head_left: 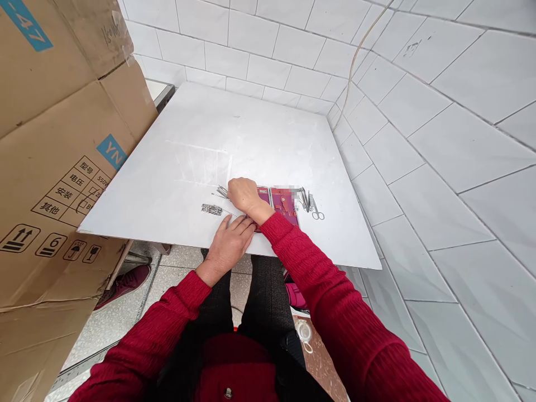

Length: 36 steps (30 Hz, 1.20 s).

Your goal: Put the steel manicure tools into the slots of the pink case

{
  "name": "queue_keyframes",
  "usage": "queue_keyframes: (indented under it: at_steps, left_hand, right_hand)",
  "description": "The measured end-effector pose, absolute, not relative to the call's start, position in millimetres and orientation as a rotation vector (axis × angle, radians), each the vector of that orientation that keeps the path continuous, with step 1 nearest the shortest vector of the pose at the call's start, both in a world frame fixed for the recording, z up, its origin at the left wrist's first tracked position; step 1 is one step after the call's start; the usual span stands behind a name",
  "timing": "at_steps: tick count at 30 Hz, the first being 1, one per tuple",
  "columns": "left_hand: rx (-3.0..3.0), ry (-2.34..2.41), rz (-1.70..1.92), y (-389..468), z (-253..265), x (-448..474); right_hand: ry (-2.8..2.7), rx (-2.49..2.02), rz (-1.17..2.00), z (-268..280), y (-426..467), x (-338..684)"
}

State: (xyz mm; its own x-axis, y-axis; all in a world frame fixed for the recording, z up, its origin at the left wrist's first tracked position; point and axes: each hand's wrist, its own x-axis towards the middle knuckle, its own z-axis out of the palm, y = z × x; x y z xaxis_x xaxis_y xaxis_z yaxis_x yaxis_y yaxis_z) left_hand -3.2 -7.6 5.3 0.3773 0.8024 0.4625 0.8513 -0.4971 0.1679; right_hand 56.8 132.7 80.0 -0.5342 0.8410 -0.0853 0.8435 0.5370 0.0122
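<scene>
A small case (285,206) with a red and purple lining lies unfolded near the front edge of the white table. My right hand (243,195) is closed over its left half, knuckles up; its fingertips and anything in them are hidden. My left hand (230,243) rests at the case's near left edge with fingers stretched out. Thin metal tools (221,191) lie just left of my right hand. A patterned silvery piece (211,209) lies further left, with a thin tool beside it. Small scissors (318,214) and several metal clippers (307,199) lie right of the case.
The white table (205,123) meets tiled walls (259,44) behind and at the right. Large cardboard boxes (54,139) stand along its left side. A cable (355,56) hangs down the corner. A shoe (129,282) shows on the floor at the left.
</scene>
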Motion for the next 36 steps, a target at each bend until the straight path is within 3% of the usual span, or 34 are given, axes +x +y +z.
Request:
queue_keyframes:
  at_steps: [8,20,25,28,33,36]
  left_hand:
    - [-2.512,-1.515,-0.754,-8.1,5.2,-2.9]
    - [-2.491,-1.511,-0.758,-7.6,5.4,-2.7]
    - [-2.506,-1.525,-0.752,-7.6,5.4,-2.7]
    - [-2.512,-1.523,-0.728,-7.9,5.5,-2.9]
    - [-2.513,-1.515,-0.704,-8.4,6.9,-3.2]
    - [-2.514,-1.519,-0.706,-8.4,7.3,-3.3]
  right_hand:
    - [2.581,1.431,-0.077,98.6,128.9,50.1]
    - [2.680,1.470,-0.021,82.5,120.6,59.1]
    - [2.759,1.625,-0.195,81.4,120.3,73.4]
    - [2.826,1.835,-0.582,77.2,127.2,90.6]
    - [2.561,1.935,-1.958,62.5,140.2,122.3]
    - [2.365,1.933,-2.416,56.4,143.8,137.1]
